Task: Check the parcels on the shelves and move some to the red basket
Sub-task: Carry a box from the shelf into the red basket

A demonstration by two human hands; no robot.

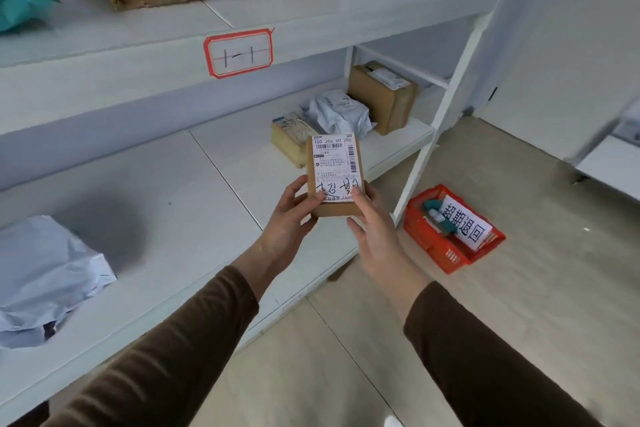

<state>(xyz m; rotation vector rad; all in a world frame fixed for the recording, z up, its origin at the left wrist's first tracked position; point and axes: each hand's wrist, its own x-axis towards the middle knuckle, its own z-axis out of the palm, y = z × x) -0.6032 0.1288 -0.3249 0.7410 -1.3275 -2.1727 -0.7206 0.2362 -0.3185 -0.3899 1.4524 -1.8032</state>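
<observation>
Both hands, left (289, 215) and right (372, 229), pinch a small labelled box (334, 177) at centre frame. The red basket (450, 250) sits on the floor at right, apart from the shelf leg (433, 135) beside it.

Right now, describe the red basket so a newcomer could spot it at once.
Follow the white shelving unit to its right end, then look down at the wooden floor beside the slanted leg. The red basket sits there, the only red slatted crate, with a white handwritten sign lying inside.

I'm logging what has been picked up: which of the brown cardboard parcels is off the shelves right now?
The small brown cardboard box with the white shipping label, held by both the left hand and right hand. The other cardboard boxes all rest on the white shelves.
</observation>
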